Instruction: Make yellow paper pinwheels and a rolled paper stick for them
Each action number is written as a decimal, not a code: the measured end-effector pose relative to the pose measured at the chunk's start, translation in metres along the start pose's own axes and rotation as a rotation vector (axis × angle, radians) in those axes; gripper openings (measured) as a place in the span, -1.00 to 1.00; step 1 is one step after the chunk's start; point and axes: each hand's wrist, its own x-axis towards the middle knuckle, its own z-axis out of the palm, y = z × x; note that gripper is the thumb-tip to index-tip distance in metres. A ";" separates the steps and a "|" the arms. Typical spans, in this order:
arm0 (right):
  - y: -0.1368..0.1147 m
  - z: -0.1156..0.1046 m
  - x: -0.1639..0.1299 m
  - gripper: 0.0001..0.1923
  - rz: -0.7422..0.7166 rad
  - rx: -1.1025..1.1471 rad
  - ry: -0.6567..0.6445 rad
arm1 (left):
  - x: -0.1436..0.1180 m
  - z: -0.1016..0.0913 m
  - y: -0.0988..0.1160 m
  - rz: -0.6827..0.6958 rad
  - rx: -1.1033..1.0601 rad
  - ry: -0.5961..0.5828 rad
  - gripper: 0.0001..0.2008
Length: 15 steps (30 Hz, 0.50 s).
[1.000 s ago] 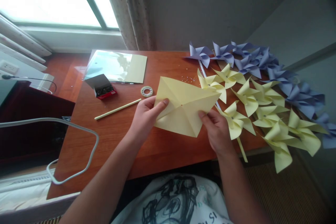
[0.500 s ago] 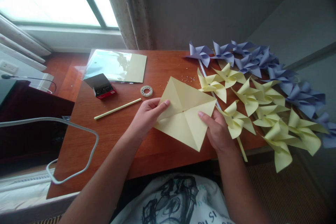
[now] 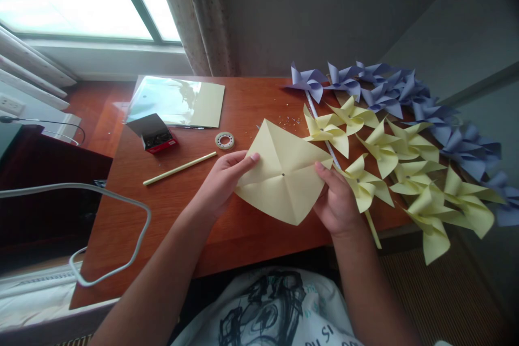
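Observation:
A square sheet of yellow paper, creased along its diagonals and with a small dark hole at its centre, is held over the table between both hands. My left hand grips its left side, thumb on top and fingers underneath. My right hand pinches the right side with the thumb near the right corner; its other fingers are partly hidden. The lower part of the sheet curves. Beyond my left hand lie a yellow paper stick and a roll of tape.
Yellow pinwheels and purple pinwheels crowd the table's right side. An open red-and-black box and a clear sleeve with yellow paper lie at left. Small scraps dot the brown table. A white cable loops past the left edge.
My right thumb has moved up toward the sheet's right corner. The sheet's lower edge now bows, and its bottom corner has shifted left and slightly up. My left hand keeps its grip.

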 end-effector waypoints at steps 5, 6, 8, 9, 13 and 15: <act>-0.003 0.006 0.003 -0.68 -0.096 0.117 0.081 | 0.003 -0.002 0.004 0.049 -0.189 -0.052 -0.71; -0.003 0.008 0.004 -0.67 -0.111 0.147 0.100 | 0.003 -0.001 0.005 0.047 -0.233 -0.070 -0.70; -0.004 0.012 0.007 -0.65 -0.142 0.197 0.131 | 0.003 0.000 0.004 0.032 -0.292 -0.109 -0.67; -0.004 0.014 0.008 -0.64 -0.156 0.214 0.141 | 0.002 0.000 0.003 0.027 -0.300 -0.135 -0.66; -0.003 0.022 0.013 -0.63 -0.177 0.245 0.169 | -0.001 0.004 -0.005 0.035 -0.234 -0.263 -0.66; -0.001 0.025 0.014 -0.63 -0.199 0.248 0.148 | -0.002 0.006 -0.008 0.035 -0.239 -0.296 -0.64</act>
